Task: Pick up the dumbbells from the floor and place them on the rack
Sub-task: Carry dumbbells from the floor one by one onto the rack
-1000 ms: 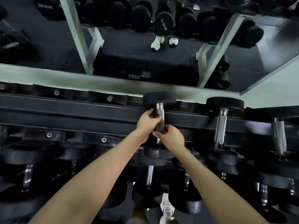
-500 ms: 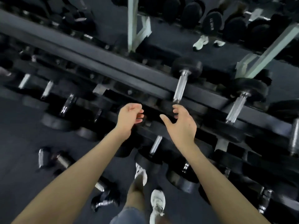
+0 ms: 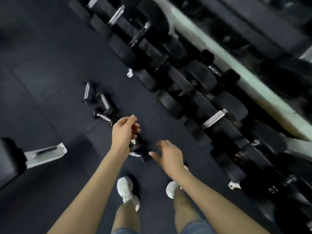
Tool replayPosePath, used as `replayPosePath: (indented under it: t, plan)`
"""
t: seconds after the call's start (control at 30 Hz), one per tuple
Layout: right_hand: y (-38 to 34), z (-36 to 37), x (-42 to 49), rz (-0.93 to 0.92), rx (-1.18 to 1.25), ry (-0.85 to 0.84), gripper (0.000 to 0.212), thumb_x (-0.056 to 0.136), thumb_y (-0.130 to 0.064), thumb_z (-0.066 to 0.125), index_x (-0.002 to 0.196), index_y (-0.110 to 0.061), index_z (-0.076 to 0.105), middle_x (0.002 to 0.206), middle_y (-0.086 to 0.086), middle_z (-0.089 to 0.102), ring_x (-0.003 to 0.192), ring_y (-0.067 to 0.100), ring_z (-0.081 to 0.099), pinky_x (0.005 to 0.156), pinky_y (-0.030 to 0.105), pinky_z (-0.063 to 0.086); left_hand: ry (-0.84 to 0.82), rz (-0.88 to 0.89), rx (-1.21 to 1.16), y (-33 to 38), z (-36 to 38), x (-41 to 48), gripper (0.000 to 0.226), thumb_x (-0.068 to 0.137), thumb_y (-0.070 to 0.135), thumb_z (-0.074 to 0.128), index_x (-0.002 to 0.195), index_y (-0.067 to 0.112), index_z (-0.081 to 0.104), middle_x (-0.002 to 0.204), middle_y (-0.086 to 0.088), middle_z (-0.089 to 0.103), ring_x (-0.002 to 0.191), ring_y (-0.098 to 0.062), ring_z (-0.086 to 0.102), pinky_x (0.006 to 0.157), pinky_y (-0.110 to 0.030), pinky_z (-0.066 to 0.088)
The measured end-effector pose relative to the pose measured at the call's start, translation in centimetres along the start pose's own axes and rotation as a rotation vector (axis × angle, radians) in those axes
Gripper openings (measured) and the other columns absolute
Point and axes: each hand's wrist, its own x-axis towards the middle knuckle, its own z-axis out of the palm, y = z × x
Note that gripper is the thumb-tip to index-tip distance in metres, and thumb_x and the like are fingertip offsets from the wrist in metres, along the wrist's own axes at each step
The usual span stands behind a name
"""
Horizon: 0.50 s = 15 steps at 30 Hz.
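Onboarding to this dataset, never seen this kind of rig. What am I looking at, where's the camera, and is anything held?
There is no machine here. A person works with bare hands, and the single picture comes from a wide-angle camera worn on their head, looking down past both arms. The left hand and right hand are both open and hold nothing. They hang over a small dumbbell lying on the dark rubber floor. A cluster of small chrome-handled dumbbells lies further left on the floor. The dumbbell rack, loaded with bigger weights, runs diagonally along the right. The white shoes at the bottom are the person's own.
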Motion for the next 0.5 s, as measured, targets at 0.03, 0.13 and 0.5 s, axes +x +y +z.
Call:
replayPosePath:
  t: [0.03,0.13,0.5]
  plan:
    - [-0.3,2.3,0.5,0.010,-0.009,-0.021,0.040,0.080,-0.037,0.070,0.108,-0.010,0.064,0.099,0.010,0.067,0.090,0.033,0.065,0.071,0.038,0.050,0.018,-0.018,-0.019,-1.1,-1.7,1.0,0.015,0.092,0.022,0.055,0.080,0.015,0.061,0.068,0.000,0.058,0.058,-0.013,0.054,0.046,-0.019,0.037]
    - [-1.2,8.7,2.6,0.051,-0.040,-0.092,0.041,0.083,-0.038,0.066,0.114,-0.012,0.062,0.108,0.007,0.065,0.098,0.030,0.063,0.078,0.035,0.047,0.062,-0.063,-0.061,-4.5,-6.6,4.8,0.016,0.090,0.019,0.057,0.074,0.016,0.058,0.069,-0.001,0.056,0.058,-0.014,0.053,0.047,-0.019,0.035]
    - [2.4,31.9,15.9,0.231,-0.123,-0.067,0.041,0.084,-0.040,0.065,0.115,-0.014,0.061,0.108,0.007,0.065,0.098,0.028,0.063,0.077,0.035,0.046,0.018,-0.206,-0.032,-20.8,-16.6,25.7,0.017,0.091,0.023,0.055,0.076,0.017,0.058,0.068,0.001,0.058,0.060,-0.013,0.054,0.051,-0.021,0.036]
